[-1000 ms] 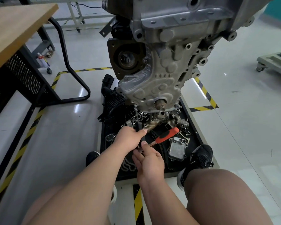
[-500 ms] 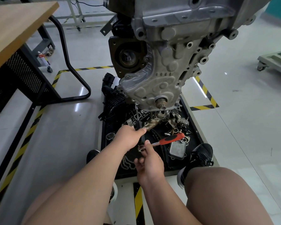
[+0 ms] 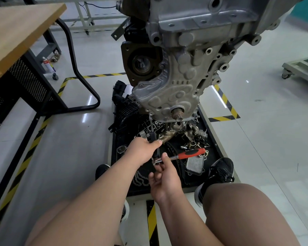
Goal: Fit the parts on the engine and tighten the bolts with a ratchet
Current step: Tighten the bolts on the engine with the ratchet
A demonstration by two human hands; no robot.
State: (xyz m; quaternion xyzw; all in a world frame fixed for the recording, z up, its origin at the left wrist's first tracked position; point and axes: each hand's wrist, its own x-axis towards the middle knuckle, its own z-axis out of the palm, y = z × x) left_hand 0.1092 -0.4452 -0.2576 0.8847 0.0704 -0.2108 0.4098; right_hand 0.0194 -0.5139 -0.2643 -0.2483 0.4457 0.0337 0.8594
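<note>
Gray workshop floor [image 3: 64, 157]; the engine [image 3: 185, 77] hangs at upper centre. The left hand [image 3: 142, 151] grips the extension bar [image 3: 151, 134], steadying it against the cover's lower edge. The right hand [image 3: 164, 180] pinches the ratchet [image 3: 190, 153] head at the bar's base, probably to turn it. Loose parts crowd the tray [image 3: 216, 148] beneath, limiting handle swing.

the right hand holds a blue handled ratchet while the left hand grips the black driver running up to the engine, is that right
Not quite. The head view shows the ratchet has an orange-red handle, not blue. The rest stands: the right hand holds it near its metal head, and the left hand grips the black driver running up to the engine.
</note>
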